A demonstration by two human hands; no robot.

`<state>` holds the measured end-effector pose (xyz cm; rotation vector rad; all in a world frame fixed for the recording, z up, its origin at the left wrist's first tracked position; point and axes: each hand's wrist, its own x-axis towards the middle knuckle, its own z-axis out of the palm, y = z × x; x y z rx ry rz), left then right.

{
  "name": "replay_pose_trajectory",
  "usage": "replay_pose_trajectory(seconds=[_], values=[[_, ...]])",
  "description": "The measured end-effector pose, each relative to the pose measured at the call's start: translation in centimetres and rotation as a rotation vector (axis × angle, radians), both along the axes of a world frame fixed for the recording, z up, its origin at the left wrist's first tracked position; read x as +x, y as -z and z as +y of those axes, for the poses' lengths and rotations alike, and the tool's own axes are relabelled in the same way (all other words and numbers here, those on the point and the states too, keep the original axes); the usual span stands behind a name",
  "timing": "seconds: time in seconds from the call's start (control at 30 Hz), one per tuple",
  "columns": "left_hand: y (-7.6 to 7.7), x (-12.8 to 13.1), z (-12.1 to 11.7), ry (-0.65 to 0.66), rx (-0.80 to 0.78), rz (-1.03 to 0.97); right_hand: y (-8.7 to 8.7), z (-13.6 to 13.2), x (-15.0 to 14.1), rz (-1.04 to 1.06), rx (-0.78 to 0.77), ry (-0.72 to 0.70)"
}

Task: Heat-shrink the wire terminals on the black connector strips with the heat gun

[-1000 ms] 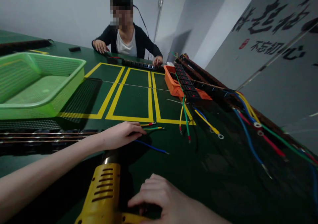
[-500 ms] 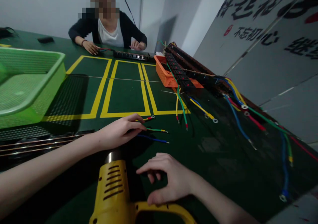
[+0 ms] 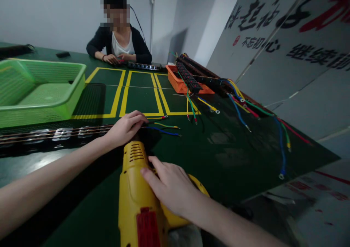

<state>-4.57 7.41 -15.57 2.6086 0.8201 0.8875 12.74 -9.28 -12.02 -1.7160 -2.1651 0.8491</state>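
Note:
My left hand (image 3: pixel 128 127) is closed over the end of a long black strip (image 3: pixel 67 134) that has thin copper-coloured rods along it. From under its fingers come a yellow wire with a red tip (image 3: pixel 157 118), a green-yellow wire (image 3: pixel 165 125) and a blue wire (image 3: pixel 162 131). The fingertips' exact grip on the wires is hidden. My right hand (image 3: pixel 175 188) grips a yellow heat gun (image 3: pixel 135 192), its thumb along the body and its fingers partly hidden at the handle. The gun's nozzle end lies just below my left hand.
A green basket (image 3: pixel 78 90) stands at the left. Black socket strips (image 3: pixel 188 73) lean over an orange basket (image 3: pixel 175 82), and loose wires with ring terminals (image 3: pixel 217 112) hang at the right. Across the green table (image 3: pixel 232 159) sits a person (image 3: pixel 120 46) with another strip (image 3: pixel 143 66).
My right hand has gone from hovering open over the heat gun's handle to gripping it. The heat gun stands more upright in view. My left hand stays at the wires.

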Motion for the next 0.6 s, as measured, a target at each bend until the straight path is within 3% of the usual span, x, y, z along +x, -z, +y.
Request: replay_pose_trajectory(seconds=[0.4, 0.6], values=[[1.6, -0.6, -0.7, -0.217, 0.052, -0.093, 0.6, -0.7, -0.3, -0.068, 0.191, 0.010], [1.6, 0.0, -0.5, -0.315, 0.091, -0.094, 0.7, -1.0, -0.4, -0.127, 0.358, 0.183]])
